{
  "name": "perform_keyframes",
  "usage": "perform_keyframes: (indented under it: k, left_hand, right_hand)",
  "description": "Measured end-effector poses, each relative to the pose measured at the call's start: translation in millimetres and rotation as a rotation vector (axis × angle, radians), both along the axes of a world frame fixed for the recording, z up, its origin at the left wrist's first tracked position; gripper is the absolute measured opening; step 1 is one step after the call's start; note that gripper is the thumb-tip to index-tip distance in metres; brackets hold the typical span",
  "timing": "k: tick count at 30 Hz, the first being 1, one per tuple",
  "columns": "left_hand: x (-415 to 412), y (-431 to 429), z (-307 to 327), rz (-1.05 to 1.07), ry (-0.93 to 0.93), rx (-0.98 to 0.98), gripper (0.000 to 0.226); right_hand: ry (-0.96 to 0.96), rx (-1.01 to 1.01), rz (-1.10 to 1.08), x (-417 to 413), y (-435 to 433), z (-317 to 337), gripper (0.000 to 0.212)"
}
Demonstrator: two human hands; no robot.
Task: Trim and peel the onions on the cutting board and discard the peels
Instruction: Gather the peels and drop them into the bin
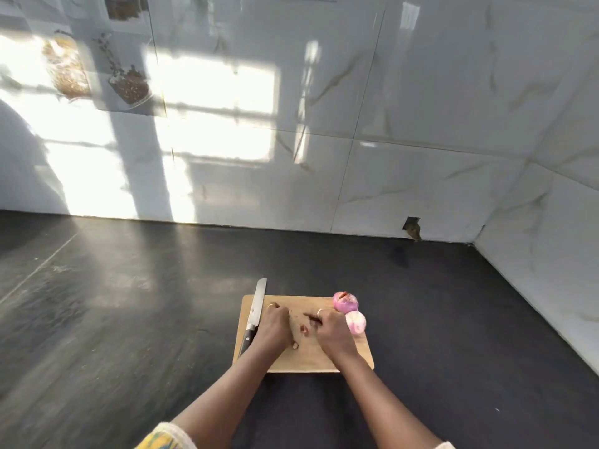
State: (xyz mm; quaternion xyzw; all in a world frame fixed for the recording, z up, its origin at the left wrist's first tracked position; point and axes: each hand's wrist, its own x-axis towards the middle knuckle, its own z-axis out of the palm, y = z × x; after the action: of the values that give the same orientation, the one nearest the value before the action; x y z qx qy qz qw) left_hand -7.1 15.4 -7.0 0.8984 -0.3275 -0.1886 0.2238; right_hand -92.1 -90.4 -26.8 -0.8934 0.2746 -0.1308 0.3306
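Fingers of right hand [334, 332]: curled, pinching a dark peel scrap [309, 316].
Fingers of left hand [274, 328]: curled down on the cutting board [301, 358]; I cannot tell if they hold anything.
Onions [346, 302]: two, peeled, touching, at the board's far right corner.
Knife [257, 306]: along the board's left edge.

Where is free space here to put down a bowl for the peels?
The dark countertop left of the knife is bare, also the strip between the cutting board and the wall. The board is crowded: left hand, right hand, peels, two onions at its far right corner.
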Motion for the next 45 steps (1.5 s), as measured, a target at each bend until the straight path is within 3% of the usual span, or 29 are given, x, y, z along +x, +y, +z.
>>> perform_keyframes:
  k: [3,12,16,20,23,27,30,35,38,41,45]
  left_hand:
    - [1,1,-1,0.007,-0.009,-0.013,0.044]
    - [-2,1,3,0.024,0.029,0.005,0.07]
    - [-3,1,4,0.042,0.017,-0.003,0.061]
    - [-2,0,-2,0.064,0.018,-0.021,0.056]
    - [1,0,-3,0.089,0.011,-0.04,0.042]
    - [3,2,-7,0.073,0.02,-0.076,0.052]
    - [2,3,-6,0.073,0.018,-0.066,0.052]
    - [2,3,-2,0.065,0.033,-0.058,0.055]
    - [2,3,-3,0.087,0.033,-0.058,0.045]
    - [4,5,-3,0.08,0.079,-0.063,0.061]
    - [3,7,-3,0.073,0.08,-0.052,0.067]
  right_hand:
    - [-0.05,0.122,-0.186,-1,8,-3,0.029]
    - [-0.134,0.161,-0.229,19,21,1,0.031]
    - [0.005,-0.021,-0.274,18,12,5,0.035]
    - [0.186,-0.145,-0.172,19,22,5,0.031]
    - [0.159,-0.146,-0.101,22,34,5,0.032]
    - [-0.047,-0.021,-0.192,23,27,3,0.038]
    - [0.057,-0.092,-0.253,24,16,-1,0.043]
    - [0.21,-0.178,-0.119,28,27,-11,0.034]
    - [0.135,-0.144,-0.053,23,35,-7,0.028]
    - [-0.068,-0.006,-0.062,20,30,-1,0.029]
    - [-0.028,0.019,0.09,26,16,6,0.038]
